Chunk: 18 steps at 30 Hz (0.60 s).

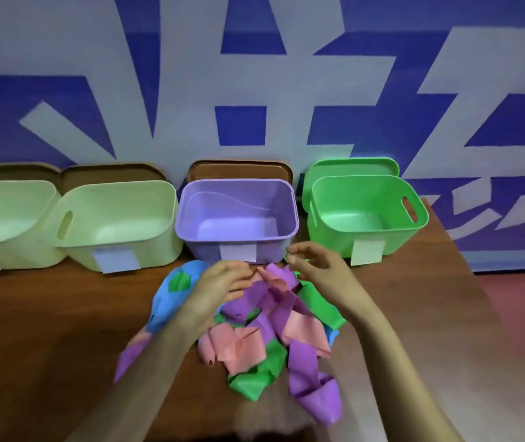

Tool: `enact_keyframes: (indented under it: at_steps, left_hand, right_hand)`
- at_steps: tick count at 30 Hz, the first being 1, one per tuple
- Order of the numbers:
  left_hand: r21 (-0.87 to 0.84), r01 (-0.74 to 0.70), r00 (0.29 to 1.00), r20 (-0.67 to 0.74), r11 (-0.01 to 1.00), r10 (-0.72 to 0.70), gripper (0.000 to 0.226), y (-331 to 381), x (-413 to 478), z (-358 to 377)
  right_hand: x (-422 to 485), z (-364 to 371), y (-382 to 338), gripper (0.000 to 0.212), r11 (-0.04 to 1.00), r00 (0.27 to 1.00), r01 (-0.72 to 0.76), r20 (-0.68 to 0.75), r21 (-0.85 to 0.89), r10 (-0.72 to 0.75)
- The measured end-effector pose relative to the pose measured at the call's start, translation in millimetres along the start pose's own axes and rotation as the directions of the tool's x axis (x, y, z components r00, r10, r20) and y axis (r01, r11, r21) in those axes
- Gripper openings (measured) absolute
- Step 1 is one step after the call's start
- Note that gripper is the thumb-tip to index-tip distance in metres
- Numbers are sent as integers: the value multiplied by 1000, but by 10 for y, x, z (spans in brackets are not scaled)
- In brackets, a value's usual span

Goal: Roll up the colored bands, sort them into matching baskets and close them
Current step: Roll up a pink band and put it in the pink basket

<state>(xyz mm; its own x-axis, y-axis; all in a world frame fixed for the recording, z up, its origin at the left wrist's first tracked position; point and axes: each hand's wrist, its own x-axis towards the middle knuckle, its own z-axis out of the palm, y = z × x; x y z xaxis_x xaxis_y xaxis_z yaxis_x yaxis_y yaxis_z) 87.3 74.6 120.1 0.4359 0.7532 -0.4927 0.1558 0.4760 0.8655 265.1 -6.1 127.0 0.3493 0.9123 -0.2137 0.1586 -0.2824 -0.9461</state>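
the task is barely starting: all the bands (264,330) are lying unrolled in one tangled heap on the tabletop (47,330), with purple, pink, green and blue mixed together. the left hand (223,282) is reaching over the heap's far end with its fingers on the bands, though blur is hiding whether it is gripping one. the right hand (315,266) is hovering just beside it, loosely curled and holding nothing visible. beyond them, two pale baskets (15,250) (159,247), a purple basket (203,247) and a green basket (328,247) are standing in a row, each showing a bare bottom. the lids (242,170) are leaning behind them, so rolling, sorting and closing are all waiting.

Four baskets (203,248) in row behind band pile (274,314); lids (239,170) behind.
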Motion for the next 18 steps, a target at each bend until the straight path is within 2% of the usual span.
enact_keyframes:
  at_steps: [3,6,7,9,10,11,13,16,18]
  left_hand:
    - [85,-5,999,-38,996,9,16,-444,-17,-133]
    - [297,-113,992,-25,948,127,20,-956,63,-241]
    - [446,-173,980,-11,878,199,26,-1145,100,-278]
    - [759,-283,927,58,587,372,38,-1423,162,-340]
    - [821,-325,896,108,469,430,41,-1549,188,-361]
    - [837,-358,874,145,413,463,42,-1646,202,-372]
    - [810,-392,844,129,435,521,38,-1742,209,-390]
    - [663,-434,814,-1,609,581,27,-1715,195,-454]
    - [602,-465,810,-8,649,587,19,-1657,182,-503]
  right_hand:
    - [-77,289,334,26,993,1000,6,-4,-116,-7]
    - [-114,504,663,51,920,997,83,36,-383,-76]
    - [-113,566,813,55,872,991,134,56,-470,-122]
    - [-108,632,1045,59,781,982,186,125,-596,-138]
    - [-117,656,1155,59,738,981,191,151,-647,-121]
    - [-138,667,1248,56,702,980,191,171,-686,-100]
    - [-201,685,1414,50,675,978,200,187,-710,-94]
    - [-279,761,1602,60,678,965,261,183,-687,-186]
    - [-282,803,1661,44,674,950,303,160,-673,-267]
